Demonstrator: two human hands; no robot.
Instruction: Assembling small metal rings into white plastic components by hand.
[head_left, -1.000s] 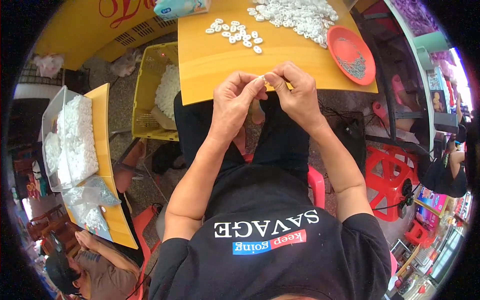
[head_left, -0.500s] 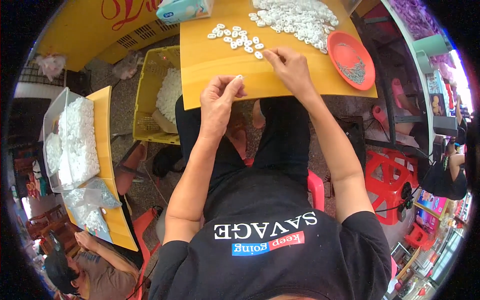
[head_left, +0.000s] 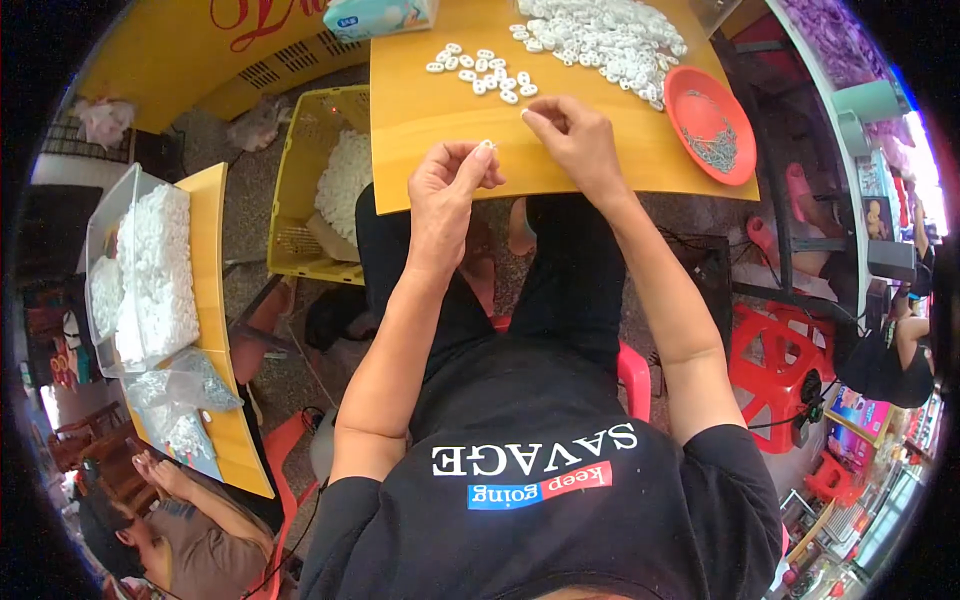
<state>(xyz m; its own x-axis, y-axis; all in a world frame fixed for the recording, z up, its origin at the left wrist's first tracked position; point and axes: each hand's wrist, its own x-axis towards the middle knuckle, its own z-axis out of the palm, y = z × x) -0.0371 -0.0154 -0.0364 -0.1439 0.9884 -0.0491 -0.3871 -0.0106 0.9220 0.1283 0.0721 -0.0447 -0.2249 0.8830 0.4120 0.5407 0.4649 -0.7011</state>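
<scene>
My left hand (head_left: 447, 185) is closed in a pinch above the yellow table's front edge. Between its thumb and forefinger shows a small white plastic piece (head_left: 487, 145); its far side is hidden by the fingers. A little to the right and farther forward, my right hand (head_left: 580, 143) pinches another small white piece (head_left: 525, 113), mostly covered by the fingertips. Just beyond lies a loose group of white oval pieces with two holes (head_left: 490, 80). Right of that hand is a red oval dish (head_left: 740, 130) holding many thin grey metal pins.
A large heap of white pieces (head_left: 605, 40) covers the table's far right, with a tissue pack (head_left: 375, 18) at far left. Left of the table stands a yellow crate (head_left: 292, 175). Farther left, another person sits by a second table (head_left: 215, 270) bearing a clear bin (head_left: 105, 285).
My right fingertips have closed on the nearest loose white piece and drawn it slightly toward me, off the group. The left hand keeps its pinch. The whole view has shifted slightly.
</scene>
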